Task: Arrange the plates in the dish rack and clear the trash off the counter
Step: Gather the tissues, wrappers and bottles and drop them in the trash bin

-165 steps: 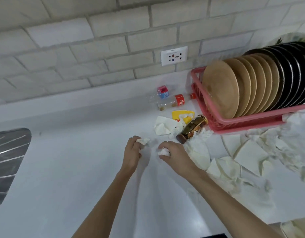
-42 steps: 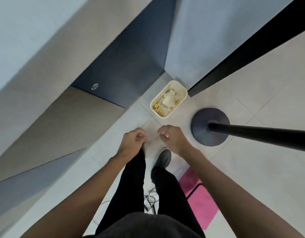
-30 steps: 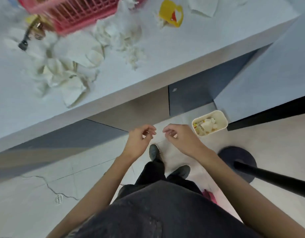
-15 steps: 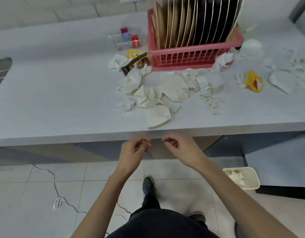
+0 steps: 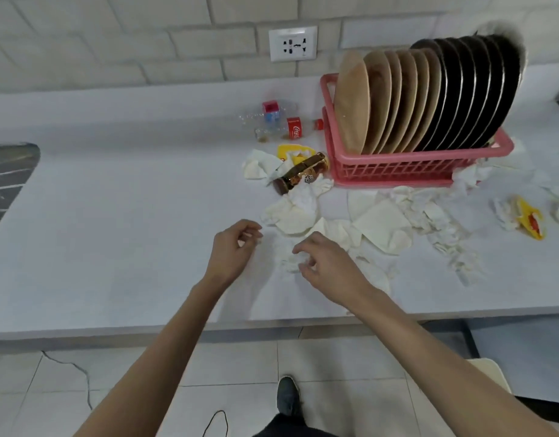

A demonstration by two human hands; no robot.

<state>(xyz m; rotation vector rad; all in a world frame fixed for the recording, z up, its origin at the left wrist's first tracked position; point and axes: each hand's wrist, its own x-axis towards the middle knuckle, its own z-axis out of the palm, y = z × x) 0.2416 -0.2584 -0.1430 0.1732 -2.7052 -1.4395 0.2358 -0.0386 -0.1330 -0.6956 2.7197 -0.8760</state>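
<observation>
A pink dish rack (image 5: 394, 171) at the back right of the white counter (image 5: 114, 231) holds several tan plates (image 5: 353, 102) and several black plates (image 5: 473, 93) on edge. Crumpled white tissues (image 5: 379, 222) lie scattered in front of it, with a brown glass bottle (image 5: 301, 176) lying on its side. My left hand (image 5: 232, 250) hovers empty with fingers curled just left of the tissues. My right hand (image 5: 327, 263) hangs over a small crumpled tissue (image 5: 287, 263), fingers apart, holding nothing.
Two clear plastic bottles (image 5: 278, 124) lie near the wall below a socket (image 5: 293, 44). Yellow wrappers (image 5: 530, 217) lie at the right, another (image 5: 290, 151) by the brown bottle. A dark sink edge (image 5: 7, 178) is at far left. A cream bin corner (image 5: 489, 373) is on the floor.
I turned from the floor bin back to the counter. Both hands, now empty, have moved up from below the counter edge to over the tissues.
</observation>
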